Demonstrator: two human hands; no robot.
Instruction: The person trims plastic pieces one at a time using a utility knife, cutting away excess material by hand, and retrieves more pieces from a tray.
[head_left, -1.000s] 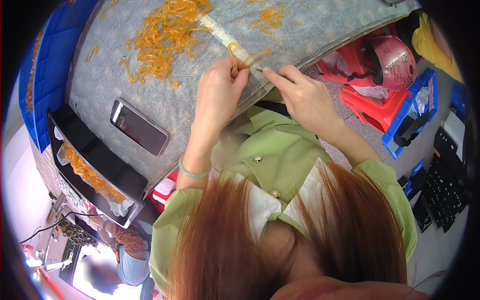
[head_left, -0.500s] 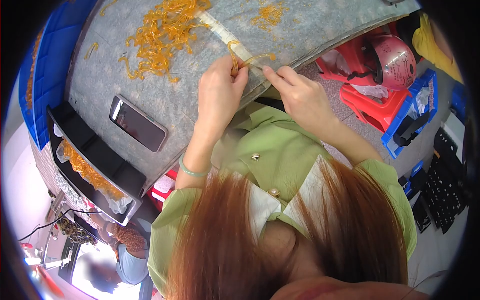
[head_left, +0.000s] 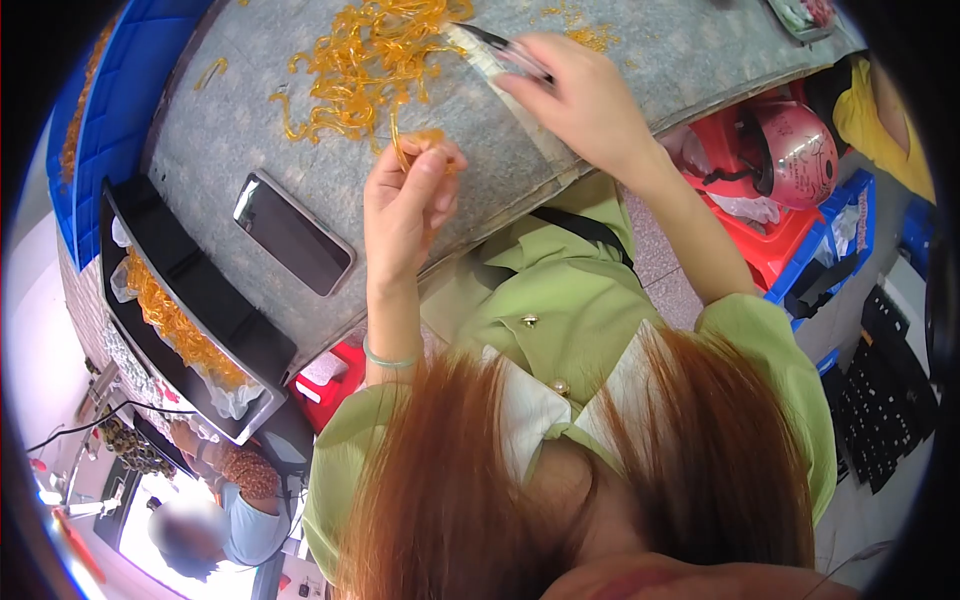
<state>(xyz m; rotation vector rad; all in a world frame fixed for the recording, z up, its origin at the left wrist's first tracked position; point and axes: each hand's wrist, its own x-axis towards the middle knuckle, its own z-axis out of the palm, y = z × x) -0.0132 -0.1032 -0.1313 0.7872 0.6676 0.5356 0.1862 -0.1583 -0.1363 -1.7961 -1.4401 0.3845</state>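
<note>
My left hand (head_left: 412, 195) is closed on a translucent amber, curved plastic piece (head_left: 397, 140), which sticks up past the fingers. Part of that piece is hidden in the grip. Farther up the table my right hand (head_left: 580, 105) is wrapped around a slim tool (head_left: 525, 62) with a dark pointed tip and a greyish handle; its exact kind is unclear. Under the tool runs a pale strip (head_left: 485, 62) lying on the grey table. Left of the tool tip spreads a heap of similar amber curved pieces (head_left: 375, 60).
A phone (head_left: 295, 232) lies on the table (head_left: 240, 130). Amber pieces fill a black bin (head_left: 185, 250) beside a blue crate (head_left: 110, 130). Small amber scraps (head_left: 590, 38) lie at the back. A pink helmet (head_left: 795, 150) rests past the table edge. Another person (head_left: 250, 520) sits lower left.
My hands have separated from their meeting point near the table edge. The right has moved up the table and now shows the pointed tool; the left has shifted left with an amber piece.
</note>
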